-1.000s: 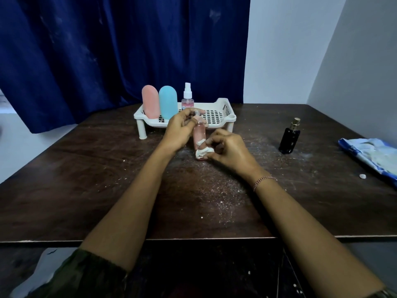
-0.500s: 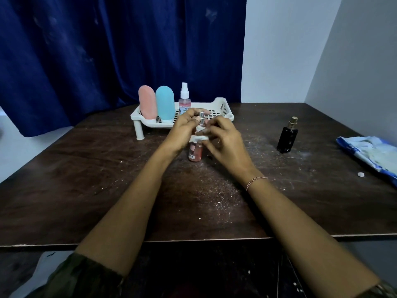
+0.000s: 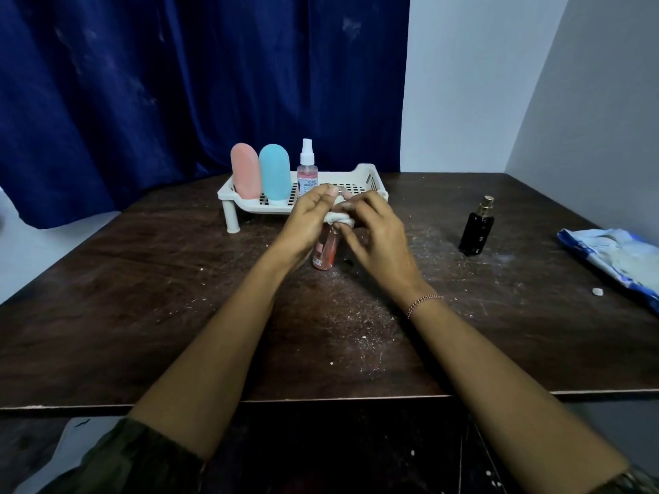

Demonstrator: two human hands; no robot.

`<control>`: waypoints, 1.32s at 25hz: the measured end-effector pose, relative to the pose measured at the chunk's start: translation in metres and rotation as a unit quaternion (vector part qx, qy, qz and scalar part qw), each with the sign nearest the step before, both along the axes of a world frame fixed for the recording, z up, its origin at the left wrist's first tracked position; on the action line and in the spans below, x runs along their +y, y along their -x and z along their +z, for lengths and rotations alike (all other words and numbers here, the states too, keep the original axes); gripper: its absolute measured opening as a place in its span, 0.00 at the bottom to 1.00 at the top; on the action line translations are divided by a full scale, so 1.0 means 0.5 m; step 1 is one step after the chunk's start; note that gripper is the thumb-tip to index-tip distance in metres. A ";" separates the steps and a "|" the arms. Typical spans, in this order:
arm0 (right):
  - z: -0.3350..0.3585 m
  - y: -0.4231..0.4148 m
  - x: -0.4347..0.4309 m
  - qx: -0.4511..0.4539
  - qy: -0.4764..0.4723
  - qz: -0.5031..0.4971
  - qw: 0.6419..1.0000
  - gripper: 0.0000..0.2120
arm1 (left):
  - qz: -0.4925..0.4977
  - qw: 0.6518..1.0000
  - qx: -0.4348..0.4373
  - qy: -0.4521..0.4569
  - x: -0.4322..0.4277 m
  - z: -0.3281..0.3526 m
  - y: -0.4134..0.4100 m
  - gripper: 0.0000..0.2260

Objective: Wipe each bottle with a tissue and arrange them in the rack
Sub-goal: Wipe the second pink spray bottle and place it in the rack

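Note:
A small pink bottle (image 3: 324,253) stands on the dark table (image 3: 178,297) in front of the white rack (image 3: 367,176). My left hand (image 3: 306,222) grips its upper part. My right hand (image 3: 374,233) pinches a crumpled white tissue (image 3: 337,218) against the bottle's top, which is hidden by fingers and tissue. In the rack stand a pink tube (image 3: 245,171), a blue tube (image 3: 274,172) and a clear spray bottle (image 3: 307,169). A black perfume bottle (image 3: 477,228) stands alone on the table to the right.
A blue and white tissue pack (image 3: 617,258) lies at the table's right edge, a small white scrap (image 3: 597,291) beside it. White crumbs dust the table's middle. A blue curtain (image 3: 178,83) hangs behind the rack. The rack's right half holds nothing.
My right hand has carried the tissue from the bottle's base up to its top. My left hand has kept its hold near the top.

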State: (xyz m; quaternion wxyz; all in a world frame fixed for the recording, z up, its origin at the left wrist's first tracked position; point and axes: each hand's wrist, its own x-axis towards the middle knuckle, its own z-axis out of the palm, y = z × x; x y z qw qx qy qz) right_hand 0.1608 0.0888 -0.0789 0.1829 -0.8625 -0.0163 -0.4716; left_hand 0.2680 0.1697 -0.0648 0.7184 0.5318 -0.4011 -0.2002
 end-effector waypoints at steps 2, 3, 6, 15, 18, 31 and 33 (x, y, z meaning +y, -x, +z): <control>0.000 -0.002 -0.002 -0.009 0.004 -0.009 1.000 0.09 | -0.008 1.000 -0.002 0.014 -0.001 -0.001 0.000 0.11; 0.000 -0.003 -0.005 -0.014 -0.003 -0.016 1.000 0.08 | -0.010 1.000 -0.006 0.022 0.000 -0.001 0.000 0.11; 0.002 -0.002 -0.014 -0.022 -0.063 -0.040 0.997 0.09 | 0.001 0.999 -0.006 0.034 -0.002 -0.005 -0.004 0.10; 0.006 0.005 -0.007 -0.006 -0.078 -0.011 0.997 0.07 | 0.021 1.000 -0.012 0.016 0.000 -0.003 0.001 0.12; 0.005 0.004 -0.017 0.010 -0.074 -0.041 0.996 0.08 | 0.026 1.000 0.002 0.010 0.000 -0.005 -0.002 0.13; 0.010 0.008 -0.010 0.014 0.009 -0.051 0.999 0.09 | 0.049 0.997 -0.055 -0.016 0.004 0.000 0.015 0.11; 0.011 0.008 0.000 0.012 0.034 -0.040 0.999 0.09 | 0.052 0.997 -0.053 -0.010 0.004 0.001 0.018 0.11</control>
